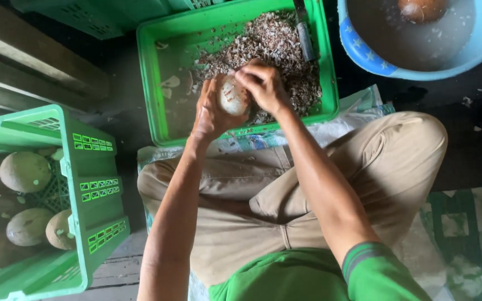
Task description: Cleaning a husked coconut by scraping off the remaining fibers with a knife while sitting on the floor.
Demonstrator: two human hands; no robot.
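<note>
Nearest the camera, a green shirt with a striped sleeve cuff (364,262) and tan trousers (285,200) on folded legs are seen, spread over a printed woven sack (358,111) on the floor. At the left edge, a green slatted plastic crate (87,184) is filled with rounded brown, partly peeled coconuts (24,171).

Beyond the knees, a pale, mostly peeled oval coconut (233,98) is held over the near edge of a shallow green plastic tray (153,83). It is cupped by the left hand (210,111), whose fingers are curled around its underside. The right hand (263,86) is closed over its top right side; whether a blade is gripped there cannot be told.

Brown and white shell shavings (274,44) are heaped across the far half of the tray, and a dark-handled tool (305,39) is laid at its far right edge. At the far right corner, a blue plastic basin (364,53) of cloudy water is seen with a brown coconut (422,8) floating in it.

A slip is judged likely, since the peeled surface looks smooth and wet; the left palm, wrapped so close under the working hand, could be nicked.
</note>
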